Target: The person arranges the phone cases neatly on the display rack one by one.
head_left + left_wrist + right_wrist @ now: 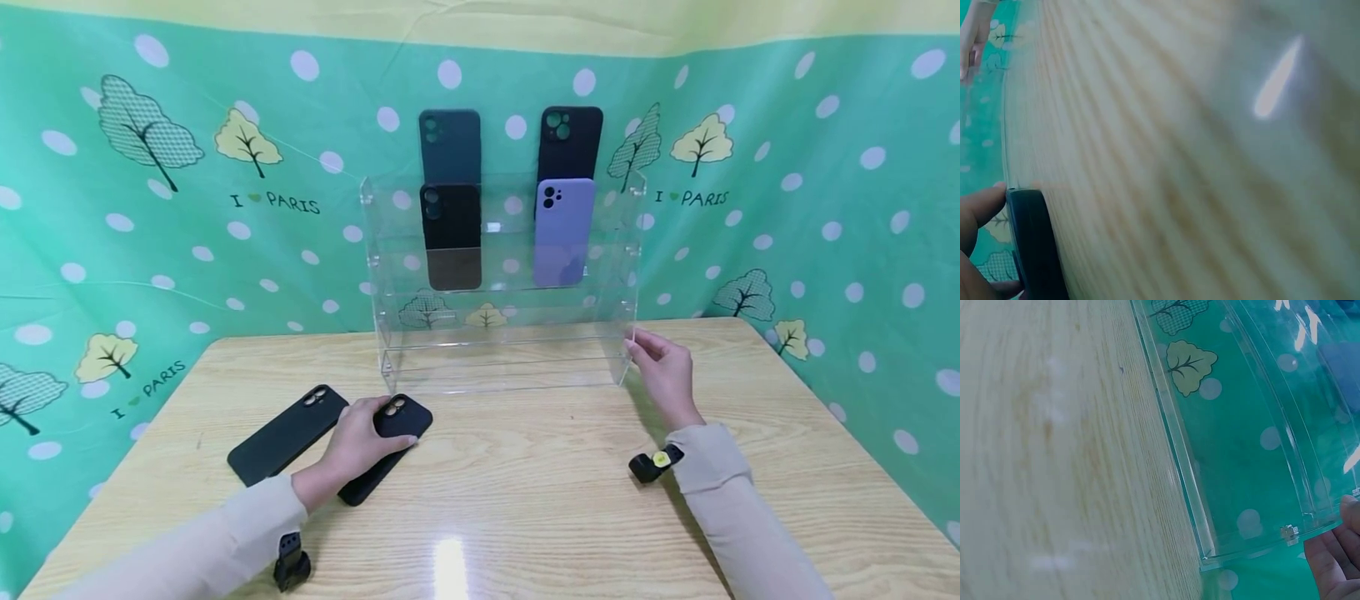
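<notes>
My left hand (358, 446) grips a black phone case (397, 421) by its long edges, thumb on one side and fingers on the other, low over the wooden table. In the left wrist view that case (1036, 244) shows end-on between finger and thumb. Beside it lies another black phone case (281, 437), its lower end partly behind my left wrist. At the right, my right hand (666, 375) pinches the side panel of a clear acrylic display stand (510, 367). The right wrist view has the fingers (1329, 559) at that panel's edge.
Upper tiers of the stand hold a dark blue case (450, 146), a black case (570, 137), a second black one (452, 221) and a purple case (564, 233). Behind it hangs a green dotted cloth (300, 250). The wooden table (525, 500) reaches toward me.
</notes>
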Available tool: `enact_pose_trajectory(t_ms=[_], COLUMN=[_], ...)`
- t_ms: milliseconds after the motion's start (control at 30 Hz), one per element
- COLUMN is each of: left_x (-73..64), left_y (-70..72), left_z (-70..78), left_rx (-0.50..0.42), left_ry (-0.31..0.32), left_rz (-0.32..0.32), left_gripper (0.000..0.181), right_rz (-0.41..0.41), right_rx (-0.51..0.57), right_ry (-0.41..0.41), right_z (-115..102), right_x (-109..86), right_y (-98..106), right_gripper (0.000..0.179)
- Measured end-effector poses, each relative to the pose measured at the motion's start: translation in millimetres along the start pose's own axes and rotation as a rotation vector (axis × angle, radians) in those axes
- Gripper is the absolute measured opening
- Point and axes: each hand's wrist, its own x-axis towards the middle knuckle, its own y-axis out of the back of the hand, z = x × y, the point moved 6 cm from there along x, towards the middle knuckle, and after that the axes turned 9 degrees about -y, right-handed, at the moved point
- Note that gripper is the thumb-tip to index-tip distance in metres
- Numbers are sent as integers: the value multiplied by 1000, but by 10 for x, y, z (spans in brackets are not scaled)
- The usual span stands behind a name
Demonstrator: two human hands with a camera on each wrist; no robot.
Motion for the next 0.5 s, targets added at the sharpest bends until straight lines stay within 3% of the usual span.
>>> enact_pose_trajectory(t_ms=[267,500], left_x=[4,10], left_y=[-22,11], left_z=[39,124], left_rx=[2,24], left_ry=[17,-37], left_rz=[-22,-42], left_gripper=[80,81], right_rz=[-13,-9], right_rx=[17,7], right_ry=[-7,-8], right_z=[-17,-12], right_x=[-11,-19], right_y=[-2,7], right_gripper=[33,34])
